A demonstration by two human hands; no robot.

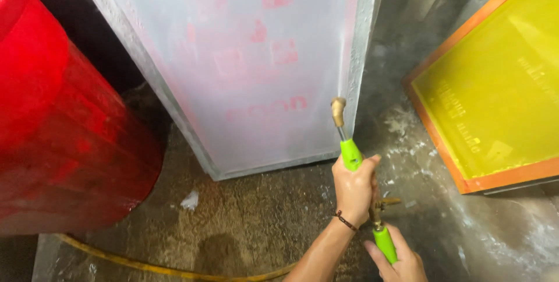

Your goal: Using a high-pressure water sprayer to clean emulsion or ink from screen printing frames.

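My left hand (pixel 353 187), with a thin cord bracelet at the wrist, grips the upper green sleeve of a spray wand (pixel 350 154). Its brass nozzle (pixel 338 109) points up at the lower right corner of a large metal-framed mesh screen (pixel 250 55). That screen leans upright and shows faint pink marks. My right hand (pixel 402 261) holds the wand's lower green handle at the bottom edge, just below a brass valve (pixel 381 205).
A big red drum (pixel 52 130) stands at the left. A yellow mesh screen in an orange frame (pixel 495 84) leans at the right. A yellow hose (pixel 145 265) runs across the wet, gritty concrete floor (pixel 256 224) near the bottom.
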